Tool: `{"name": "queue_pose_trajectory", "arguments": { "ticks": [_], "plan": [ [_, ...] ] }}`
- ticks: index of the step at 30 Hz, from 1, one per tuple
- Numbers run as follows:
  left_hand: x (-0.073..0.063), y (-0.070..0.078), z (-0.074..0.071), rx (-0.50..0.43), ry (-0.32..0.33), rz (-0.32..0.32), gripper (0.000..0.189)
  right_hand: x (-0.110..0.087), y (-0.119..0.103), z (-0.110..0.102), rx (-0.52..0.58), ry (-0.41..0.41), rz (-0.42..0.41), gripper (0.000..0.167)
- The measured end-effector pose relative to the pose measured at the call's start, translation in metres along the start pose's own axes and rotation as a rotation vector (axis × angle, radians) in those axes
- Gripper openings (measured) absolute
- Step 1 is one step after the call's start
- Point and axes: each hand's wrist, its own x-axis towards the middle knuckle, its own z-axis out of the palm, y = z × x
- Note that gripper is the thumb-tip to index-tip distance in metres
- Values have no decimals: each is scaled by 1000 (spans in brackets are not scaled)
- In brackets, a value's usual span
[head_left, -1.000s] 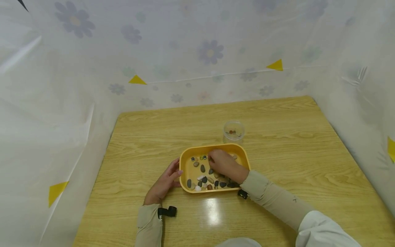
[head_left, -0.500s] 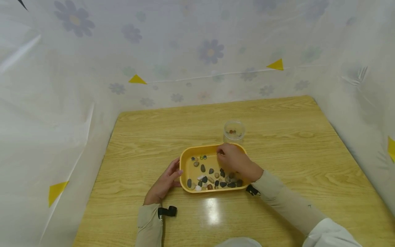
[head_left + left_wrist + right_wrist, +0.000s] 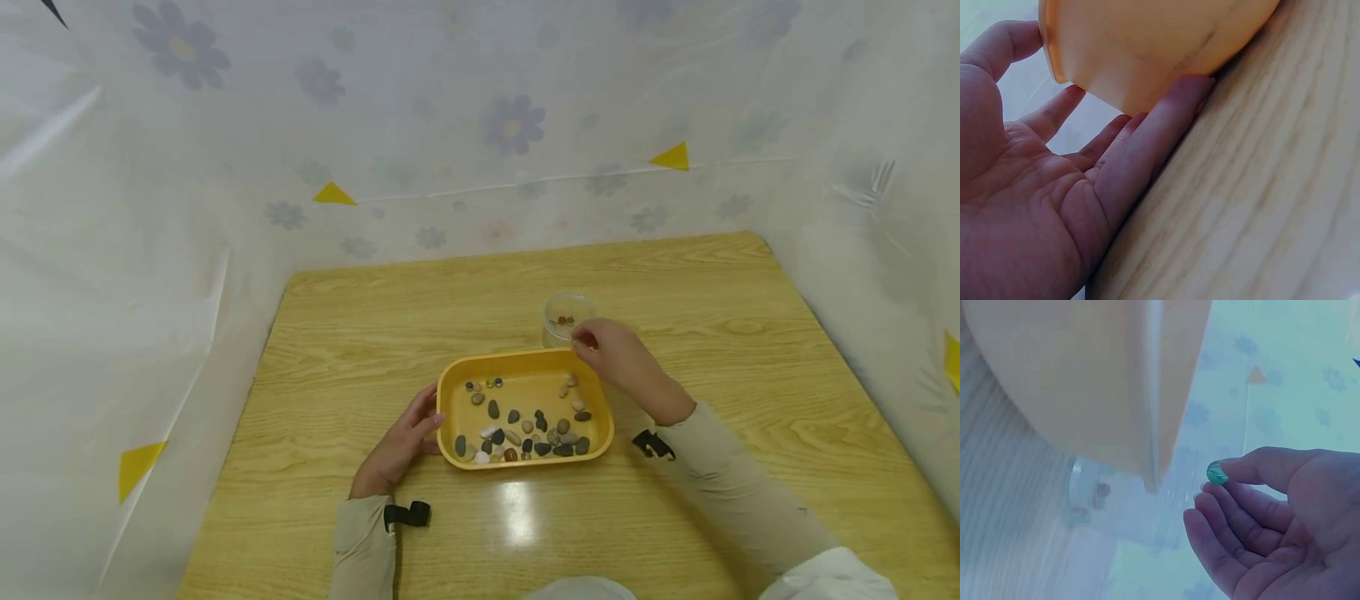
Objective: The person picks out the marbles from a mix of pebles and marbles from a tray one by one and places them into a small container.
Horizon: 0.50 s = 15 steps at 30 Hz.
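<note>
A yellow tray [image 3: 525, 462] on the table holds pebbles [image 3: 542, 448] in black, grey, tan and white, with a few marbles [image 3: 495, 382] along its far side. My left hand [image 3: 401, 446] grips the tray's left end, thumb at the rim and fingers against the outer wall, as the left wrist view shows. Between thumb and fingertips, my right hand [image 3: 626, 362] pinches a green glass marble [image 3: 1217, 472]. That hand is just beyond the tray's far right corner, beside a clear round jar [image 3: 558, 333] with several small marbles at its bottom.
The wood-grain table [image 3: 375, 325] is enclosed by a pale flowered plastic sheet [image 3: 465, 100] at the back and sides. Yellow tape triangles [image 3: 670, 157] mark the sheet. The jar stands right behind the tray's far rim.
My right hand has moved from inside the tray, rightward and away from me, over the far rim to the jar. My left hand and the tray stay put.
</note>
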Motion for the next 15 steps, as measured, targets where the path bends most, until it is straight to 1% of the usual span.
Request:
{"name": "queue_pose_trajectory", "arguments": {
  "ticks": [8, 11, 15],
  "plan": [
    [-1, 0, 0, -5, 5, -3, 55, 8, 18, -17, -11, 70, 39, 18],
    [0, 0, 0, -1, 10, -5, 54, 12, 24, -19, -7, 69, 58, 19],
    [0, 0, 1, 0, 12, -7, 54, 17, 28, -19, -8, 58, 58, 21]
  ]
}}
